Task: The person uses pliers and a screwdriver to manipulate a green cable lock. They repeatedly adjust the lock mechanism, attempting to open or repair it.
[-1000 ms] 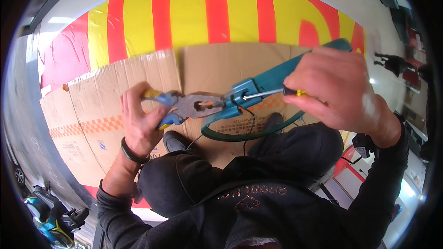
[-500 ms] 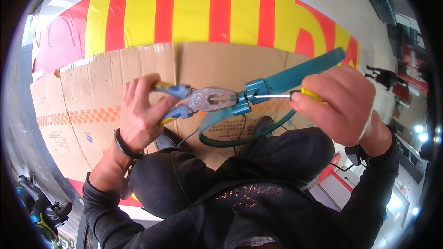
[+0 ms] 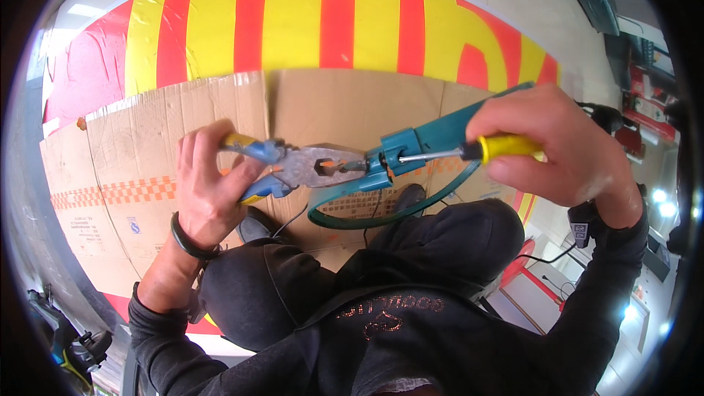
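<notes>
My left hand (image 3: 209,176) is closed on the blue-and-yellow handles of a pair of pliers (image 3: 304,166). The plier jaws grip the left end of a small dark part at a teal plastic bracket (image 3: 400,150). From that bracket runs a teal band (image 3: 447,128), curving round in a loop below it. My right hand (image 3: 557,143) is closed round the yellow handle of a screwdriver (image 3: 506,147). Its metal shaft points left and its tip reaches into the bracket. The exact contact of the tip is too small to make out.
Flattened cardboard (image 3: 132,154) covers the floor under my hands. Beyond it lies a red-and-yellow striped sheet (image 3: 293,18). My bent legs (image 3: 455,242) are close below the teal loop. A black cable (image 3: 546,258) hangs near my right wrist, and a dark tool-like object (image 3: 70,337) stands at the lower left.
My right hand has turned and shifted slightly right and down, so more of the yellow screwdriver handle shows. The pliers and bracket have moved a little left in the picture.
</notes>
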The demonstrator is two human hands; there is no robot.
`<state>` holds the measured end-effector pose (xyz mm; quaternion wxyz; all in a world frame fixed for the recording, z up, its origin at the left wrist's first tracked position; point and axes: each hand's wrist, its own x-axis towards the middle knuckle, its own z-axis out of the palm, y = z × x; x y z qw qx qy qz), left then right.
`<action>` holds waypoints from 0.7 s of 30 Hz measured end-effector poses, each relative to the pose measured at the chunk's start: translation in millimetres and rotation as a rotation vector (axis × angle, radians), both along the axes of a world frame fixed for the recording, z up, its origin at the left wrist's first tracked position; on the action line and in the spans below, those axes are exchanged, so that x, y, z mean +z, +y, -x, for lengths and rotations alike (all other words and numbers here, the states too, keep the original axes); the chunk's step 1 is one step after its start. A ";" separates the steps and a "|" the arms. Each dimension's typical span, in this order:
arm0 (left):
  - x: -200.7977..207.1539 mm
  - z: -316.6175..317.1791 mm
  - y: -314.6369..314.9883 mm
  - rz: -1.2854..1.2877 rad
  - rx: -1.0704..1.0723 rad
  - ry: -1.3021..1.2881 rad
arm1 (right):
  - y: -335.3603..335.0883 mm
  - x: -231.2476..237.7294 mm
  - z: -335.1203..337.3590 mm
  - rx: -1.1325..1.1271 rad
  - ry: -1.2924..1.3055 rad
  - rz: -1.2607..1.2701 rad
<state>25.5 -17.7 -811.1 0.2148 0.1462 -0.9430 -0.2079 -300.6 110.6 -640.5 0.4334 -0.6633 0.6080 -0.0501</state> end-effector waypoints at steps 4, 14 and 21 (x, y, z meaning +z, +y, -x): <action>1.2 0.2 -1.2 -0.028 -0.002 0.004 | -2.4 0.9 1.8 -0.062 -0.129 -0.008; 7.0 -0.6 -1.5 -0.112 -0.081 -0.045 | 12.7 -3.5 -12.7 0.254 0.388 0.513; 3.0 -4.5 3.2 -0.360 -0.085 -0.111 | 12.2 -15.2 -18.3 0.436 0.530 1.010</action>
